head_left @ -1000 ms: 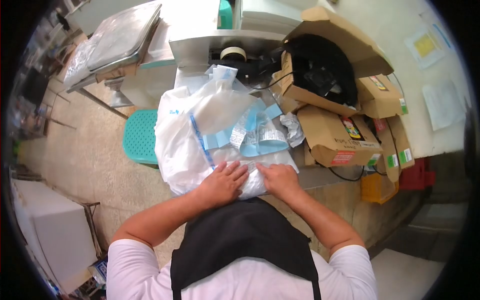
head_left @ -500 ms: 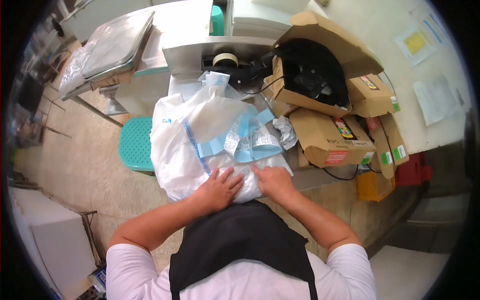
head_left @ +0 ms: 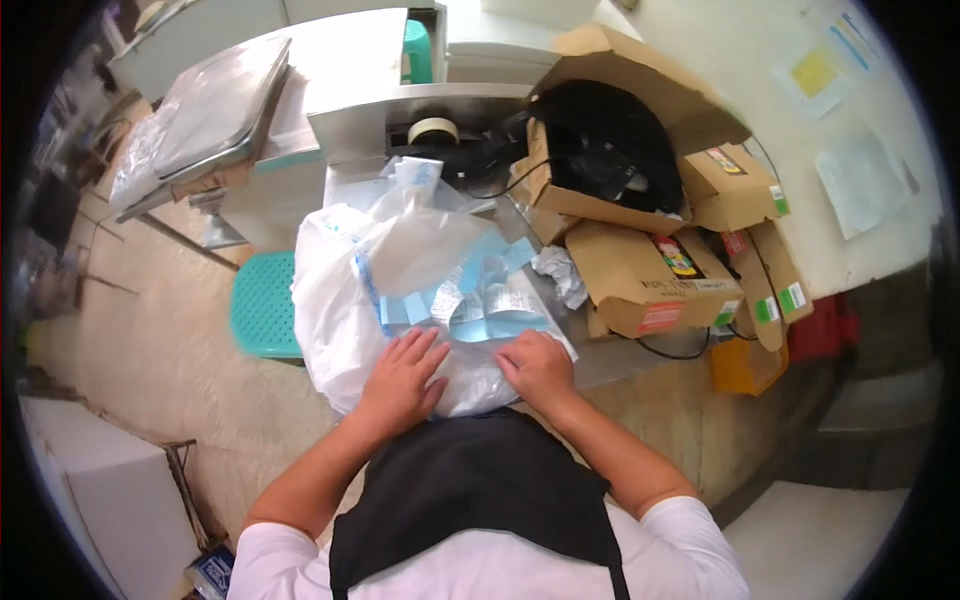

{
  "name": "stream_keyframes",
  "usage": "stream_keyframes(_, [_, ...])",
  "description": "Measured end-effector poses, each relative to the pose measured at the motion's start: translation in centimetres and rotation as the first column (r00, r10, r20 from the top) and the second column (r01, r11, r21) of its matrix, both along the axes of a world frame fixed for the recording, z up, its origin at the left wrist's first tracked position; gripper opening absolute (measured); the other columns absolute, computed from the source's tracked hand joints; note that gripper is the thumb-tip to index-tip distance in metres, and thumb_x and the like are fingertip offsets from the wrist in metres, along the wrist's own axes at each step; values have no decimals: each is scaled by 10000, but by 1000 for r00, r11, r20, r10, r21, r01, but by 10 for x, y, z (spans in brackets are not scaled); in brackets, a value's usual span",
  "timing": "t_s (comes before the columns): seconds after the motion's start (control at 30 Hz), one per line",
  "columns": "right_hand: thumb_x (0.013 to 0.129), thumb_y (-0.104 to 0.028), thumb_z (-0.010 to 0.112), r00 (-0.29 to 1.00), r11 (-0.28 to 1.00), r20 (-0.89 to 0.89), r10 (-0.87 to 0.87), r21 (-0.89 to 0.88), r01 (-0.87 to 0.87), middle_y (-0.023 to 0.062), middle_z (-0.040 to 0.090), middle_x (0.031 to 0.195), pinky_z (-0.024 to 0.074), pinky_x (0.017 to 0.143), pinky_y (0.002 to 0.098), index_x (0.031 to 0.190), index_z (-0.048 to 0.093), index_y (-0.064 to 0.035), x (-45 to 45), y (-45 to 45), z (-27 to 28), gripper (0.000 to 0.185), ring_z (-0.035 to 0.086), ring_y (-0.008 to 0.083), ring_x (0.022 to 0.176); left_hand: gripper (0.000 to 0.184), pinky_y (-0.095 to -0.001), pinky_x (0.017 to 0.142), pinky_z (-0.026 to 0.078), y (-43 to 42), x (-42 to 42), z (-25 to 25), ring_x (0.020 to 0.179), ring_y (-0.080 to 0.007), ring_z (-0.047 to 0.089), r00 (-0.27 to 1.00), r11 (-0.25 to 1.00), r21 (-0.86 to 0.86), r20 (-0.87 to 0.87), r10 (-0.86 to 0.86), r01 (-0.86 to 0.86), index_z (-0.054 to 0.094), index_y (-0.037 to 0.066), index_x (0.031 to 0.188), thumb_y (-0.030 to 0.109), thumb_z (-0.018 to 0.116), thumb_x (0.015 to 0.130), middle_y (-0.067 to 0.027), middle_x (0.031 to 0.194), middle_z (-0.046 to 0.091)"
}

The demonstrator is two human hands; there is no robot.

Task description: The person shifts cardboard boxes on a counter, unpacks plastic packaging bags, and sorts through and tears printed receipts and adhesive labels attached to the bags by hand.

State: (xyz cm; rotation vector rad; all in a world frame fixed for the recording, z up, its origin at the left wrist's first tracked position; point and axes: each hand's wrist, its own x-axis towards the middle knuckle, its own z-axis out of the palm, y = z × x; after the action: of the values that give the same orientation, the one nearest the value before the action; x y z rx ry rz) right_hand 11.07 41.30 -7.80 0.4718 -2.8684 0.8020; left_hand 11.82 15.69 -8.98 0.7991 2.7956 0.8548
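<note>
"Where is the plastic bag [head_left: 415, 255] lying?"

"It's spreading over the table [head_left: 630, 367] and reaching the near edge, with a blue-backed label strip [head_left: 500, 328] curling on top."

"What are the hands doing?"

"The left hand [head_left: 403, 378] is resting flat on the bag, its fingers lying close together, thumb standing apart. The right hand [head_left: 537, 370] is resting just beside the strip; its fingers are curling in, but I can't tell whether they're pinching anything."

"And around them?"

"Crumpled paper [head_left: 562, 277] is sitting just right of the bag, near the cardboard boxes [head_left: 640, 280] crowding the table's right edge. A tape roll [head_left: 433, 127] is sitting toward the back edge, and a green stool [head_left: 265, 305] is showing past the left edge."
</note>
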Motion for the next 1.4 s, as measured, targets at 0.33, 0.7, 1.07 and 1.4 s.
stream_keyframes(0.33, [898, -191, 703, 994, 936, 107, 21, -350, 18, 133, 713, 879, 515, 771, 415, 959, 700, -51, -13, -6, 60, 153, 685, 333, 842, 854, -569, 1159, 283, -2, -16, 13, 1425, -404, 384, 986, 987, 15, -37, 160, -160, 445, 55, 1481, 480, 757, 809, -207, 1523, 439])
stream_keyframes(0.7, [1019, -235, 606, 960, 730, 276, 52, -667, 152, 10, 637, 795, 469, 674, 277, 971, 660, -41, -27, -10, 74, 207, 570, 107, 724, 308, -402, 970, 462, -23, -34, 24, 1085, -309, 604, 870, 716, 628, -122, 477, -305, 632, 46, 1147, 155, 720, 872, -148, 1152, 635])
stream_keyframes(1.07, [1012, -283, 617, 756, 25, 512, 409, -834, 551, 4, 681, 932, 531, 775, 274, 1031, 650, -77, -78, -42, 131, 209, 655, 113, 816, 412, -351, 785, 489, -2, -1, 40, 887, -265, 622, 903, 648, 736, -122, 413, -196, 649, 7, 1079, 167, 776, 721, -122, 989, 640])
stream_keyframes(1.4, [916, -293, 754, 794, 289, 356, 492, -928, 237, 8, 700, 958, 525, 759, 251, 981, 716, -94, -100, 8, 194, 212, 663, 97, 848, 190, -349, 1025, 447, -37, -42, 36, 1157, -257, 610, 869, 335, 879, 157, 469, -340, 630, 22, 1056, -28, 667, 877, -176, 1270, 632])
